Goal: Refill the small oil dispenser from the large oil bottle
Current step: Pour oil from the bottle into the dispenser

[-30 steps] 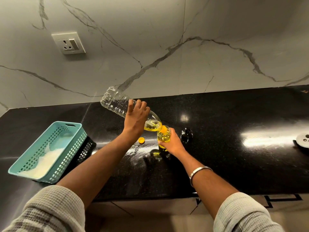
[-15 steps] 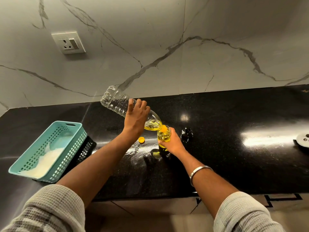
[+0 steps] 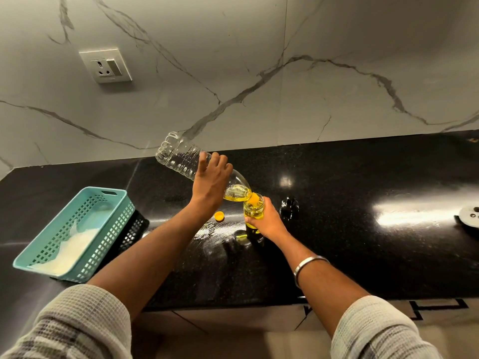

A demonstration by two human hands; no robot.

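Observation:
My left hand (image 3: pixel 211 181) grips the large clear oil bottle (image 3: pixel 178 156) around its middle. The bottle is tipped steeply, base up to the left, with the last yellow oil pooled at its shoulder above its orange neck. That neck sits in the mouth of the small glass dispenser (image 3: pixel 254 209), which stands on the black counter (image 3: pixel 363 237) with yellow oil in it. My right hand (image 3: pixel 269 221) is wrapped around the dispenser from the right. A yellow cap (image 3: pixel 219 215) lies on the counter under my left wrist.
A small black object (image 3: pixel 289 206), perhaps the dispenser's top, sits just right of my right hand. A teal basket (image 3: pixel 103 203) with white cloth inside stands at the left. A wall socket (image 3: pixel 106 65) is above it. A round metal piece (image 3: pixel 470 216) lies at the right edge.
Almost nothing moved. The bottle stays tipped over the dispenser and both hands keep their holds.

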